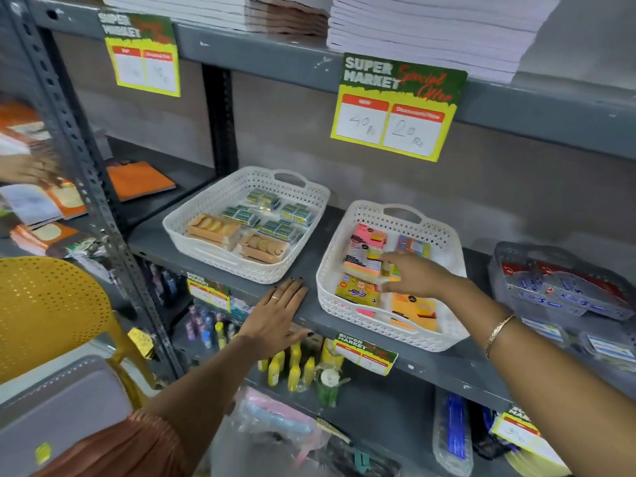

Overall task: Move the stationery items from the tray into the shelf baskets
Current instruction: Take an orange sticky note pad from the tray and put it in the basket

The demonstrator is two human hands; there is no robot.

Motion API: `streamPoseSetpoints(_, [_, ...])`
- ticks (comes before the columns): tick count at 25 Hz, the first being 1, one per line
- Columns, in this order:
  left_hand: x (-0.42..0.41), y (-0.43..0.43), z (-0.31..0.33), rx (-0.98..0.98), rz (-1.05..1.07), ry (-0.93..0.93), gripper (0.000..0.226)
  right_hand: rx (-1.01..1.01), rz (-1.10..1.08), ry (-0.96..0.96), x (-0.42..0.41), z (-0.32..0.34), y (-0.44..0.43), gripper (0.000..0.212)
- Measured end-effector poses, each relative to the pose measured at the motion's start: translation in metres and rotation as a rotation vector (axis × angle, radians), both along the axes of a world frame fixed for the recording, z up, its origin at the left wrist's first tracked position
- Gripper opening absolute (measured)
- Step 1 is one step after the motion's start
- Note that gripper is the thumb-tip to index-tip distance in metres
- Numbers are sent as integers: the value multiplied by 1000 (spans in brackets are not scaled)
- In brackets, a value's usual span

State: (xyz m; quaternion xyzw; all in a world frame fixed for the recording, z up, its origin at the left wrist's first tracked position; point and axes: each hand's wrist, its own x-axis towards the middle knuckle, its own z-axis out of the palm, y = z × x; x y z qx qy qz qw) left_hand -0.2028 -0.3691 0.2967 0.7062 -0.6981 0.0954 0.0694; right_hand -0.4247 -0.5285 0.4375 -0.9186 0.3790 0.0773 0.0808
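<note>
Sticky-note packs (364, 247) are sitting in the right white basket (444, 232) on the grey shelf (309, 266), pink, orange and yellow ones all jumbled together. Right hand (413, 275) is reaching into that basket, fingers pinched around a small yellowish pad (390, 270) just above the pile. Left hand (278, 316) is flat and open on the shelf edge, holding nothing, right between the two baskets. Left white basket (213, 201) has packets of staples and tan boxes in it. Grey tray (58, 407) sits bottom left near a yellow chair (51, 304).
</note>
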Motion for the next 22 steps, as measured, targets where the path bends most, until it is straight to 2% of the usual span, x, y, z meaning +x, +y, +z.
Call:
streamPoseSetpoints(4, [33, 69, -15, 35, 114, 18, 77, -39, 199, -262, 90, 32, 40, 44])
streamPoseSetpoints(9, [116, 185, -43, 94, 418, 105, 78, 20, 518, -404, 239, 26, 134, 28])
streamPoseSetpoints(12, [172, 270, -73, 128, 602, 195, 78, 84, 665, -347, 337, -4, 203, 28])
streamPoseSetpoints(16, [208, 361, -120, 238, 759, 337, 79, 192, 728, -224, 423, -73, 265, 32])
streamPoseSetpoints(22, [221, 441, -197, 338, 900, 446, 81, 293, 854, -11, 500, -203, 338, 37])
